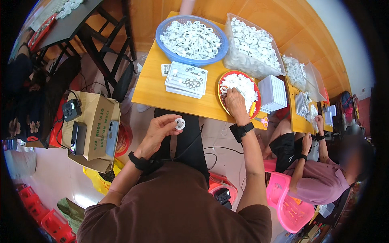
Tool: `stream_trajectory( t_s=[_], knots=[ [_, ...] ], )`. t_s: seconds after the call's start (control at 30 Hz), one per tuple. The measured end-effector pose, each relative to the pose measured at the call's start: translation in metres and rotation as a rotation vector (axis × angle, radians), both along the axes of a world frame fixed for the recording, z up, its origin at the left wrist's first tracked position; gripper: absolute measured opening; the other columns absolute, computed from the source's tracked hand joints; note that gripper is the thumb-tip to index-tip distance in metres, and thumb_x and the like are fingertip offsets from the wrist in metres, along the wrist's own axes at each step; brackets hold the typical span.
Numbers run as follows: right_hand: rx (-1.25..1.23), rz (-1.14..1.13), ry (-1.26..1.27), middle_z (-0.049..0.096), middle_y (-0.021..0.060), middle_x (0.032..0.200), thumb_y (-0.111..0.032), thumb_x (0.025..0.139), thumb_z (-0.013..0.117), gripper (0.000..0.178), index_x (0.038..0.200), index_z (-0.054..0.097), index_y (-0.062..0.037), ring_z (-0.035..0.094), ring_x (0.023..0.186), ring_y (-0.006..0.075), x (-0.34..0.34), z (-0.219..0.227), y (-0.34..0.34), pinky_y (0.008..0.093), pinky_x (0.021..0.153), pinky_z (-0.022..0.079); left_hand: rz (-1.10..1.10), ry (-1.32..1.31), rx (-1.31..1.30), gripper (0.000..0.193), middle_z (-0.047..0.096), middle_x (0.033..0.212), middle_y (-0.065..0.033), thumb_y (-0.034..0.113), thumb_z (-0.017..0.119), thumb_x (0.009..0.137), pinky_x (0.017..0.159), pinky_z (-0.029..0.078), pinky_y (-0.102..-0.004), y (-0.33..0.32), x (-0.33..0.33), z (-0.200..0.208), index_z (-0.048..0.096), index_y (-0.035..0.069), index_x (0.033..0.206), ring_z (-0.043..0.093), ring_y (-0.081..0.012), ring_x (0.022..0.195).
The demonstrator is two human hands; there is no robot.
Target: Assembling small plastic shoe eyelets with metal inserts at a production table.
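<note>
My left hand (159, 130) is in front of my lap, thumb and fingers pinching a small round white plastic part (180, 124) with dark spots on its face. Over on the table, my right hand (236, 103) reaches into a red round tray (259, 91) with a yellow rim. Its fingers are curled down among small dark and metallic pieces at the tray's left side; what they pinch is hidden. White plastic parts (242, 84) are heaped in that tray. Left of it lies a stack of white trays (184, 90), the top one partly filled with small metallic rings (195, 83).
A blue basket (159, 45) and a clear bin (239, 65), both full of white parts, stand at the back. Stacked white trays (272, 92) and pink-handled scissors (264, 120) lie right. A co-worker (320, 178) sits right; a cardboard box (95, 133) stands left.
</note>
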State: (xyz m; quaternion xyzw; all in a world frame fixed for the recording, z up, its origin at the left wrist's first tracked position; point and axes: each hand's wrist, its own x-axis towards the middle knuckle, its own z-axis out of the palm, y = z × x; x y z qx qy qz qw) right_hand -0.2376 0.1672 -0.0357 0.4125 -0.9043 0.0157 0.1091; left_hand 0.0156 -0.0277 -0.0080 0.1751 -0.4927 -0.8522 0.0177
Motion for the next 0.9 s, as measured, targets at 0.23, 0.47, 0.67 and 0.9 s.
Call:
stream_trajectory(
  t_s=[0.23,0.47,0.67,0.9],
  knots=[
    [-0.384,-0.032,-0.156,0.058,0.0162,0.075,-0.002,0.074,0.056,0.006,0.077,0.058,0.0024,0.059,0.067,0.0301,0.012,0.017,0.006,0.0379,0.062,0.049,0.032,-0.036,0.012,0.026,0.063,0.097,-0.0101,0.012,0.056,0.089,0.071,0.054,-0.0231,0.003,0.002,0.004,0.058,0.000,0.112,0.064,-0.0164,0.083],
    [-0.857,0.089,-0.596,0.058,0.0091,0.072,0.001,0.077,0.060,0.006,0.082,0.063,0.0002,0.056,0.058,0.0143,0.134,0.054,-0.031,0.0242,0.052,0.044,0.077,-0.057,0.024,0.025,0.063,0.098,-0.0104,0.012,0.055,0.089,0.073,0.054,-0.0240,0.009,-0.002,0.002,0.059,-0.001,0.110,0.064,-0.0169,0.083],
    [-0.933,0.079,-0.581,0.059,0.0086,0.075,0.008,0.074,0.061,0.014,0.086,0.061,-0.0002,0.057,0.060,0.0151,0.177,0.051,-0.049,0.0239,0.051,0.045,0.070,-0.018,-0.004,0.024,0.063,0.099,-0.0097,0.012,0.054,0.090,0.074,0.054,-0.0244,0.013,-0.002,0.004,0.059,-0.001,0.110,0.063,-0.0160,0.089],
    [-0.906,0.091,-0.567,0.059,0.0098,0.075,0.009,0.073,0.060,0.017,0.087,0.060,-0.0010,0.058,0.060,0.0198,0.186,0.050,-0.046,0.0263,0.052,0.046,0.012,-0.053,0.140,0.023,0.062,0.102,-0.0093,0.011,0.055,0.089,0.078,0.053,-0.0268,0.011,0.006,0.008,0.059,0.000,0.109,0.061,-0.0154,0.092]
  ],
)
